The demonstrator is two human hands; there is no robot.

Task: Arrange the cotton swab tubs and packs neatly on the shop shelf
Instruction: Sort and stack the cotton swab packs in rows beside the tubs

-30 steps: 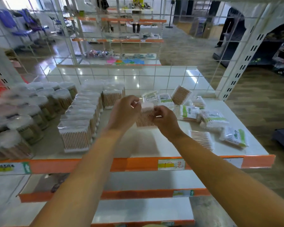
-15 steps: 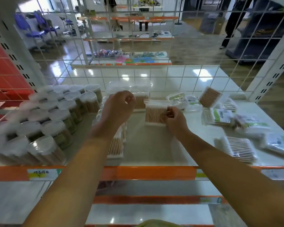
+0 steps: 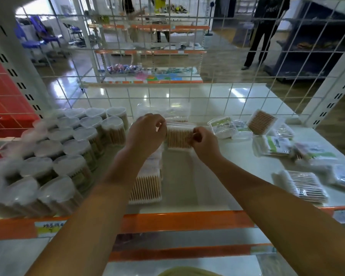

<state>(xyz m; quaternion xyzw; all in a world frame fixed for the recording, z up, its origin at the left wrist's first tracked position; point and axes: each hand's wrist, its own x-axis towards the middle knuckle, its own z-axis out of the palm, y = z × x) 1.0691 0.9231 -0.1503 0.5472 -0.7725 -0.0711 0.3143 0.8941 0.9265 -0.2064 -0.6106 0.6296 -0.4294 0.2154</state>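
A square clear box of wooden cotton swabs (image 3: 179,137) stands upright on the white shelf (image 3: 203,182), just in front of the back row of boxes (image 3: 177,114). My left hand (image 3: 145,134) pinches its left edge and my right hand (image 3: 204,143) pinches its right edge. A column of the same boxes (image 3: 146,186) runs toward me under my left forearm. Round clear tubs of swabs (image 3: 72,148) fill the left part of the shelf in rows.
Loose packs lie scattered at the right: green-labelled bags (image 3: 275,145), a flat pack of swabs (image 3: 305,185), a tilted square box (image 3: 262,121). A white wire grid (image 3: 187,92) closes the back. The orange shelf edge (image 3: 187,221) runs in front. A person (image 3: 265,30) stands beyond.
The box has gone from held above the shelf's middle to standing farther back beside the column of boxes. My left hand, off it half a second ago, now pinches its left edge.
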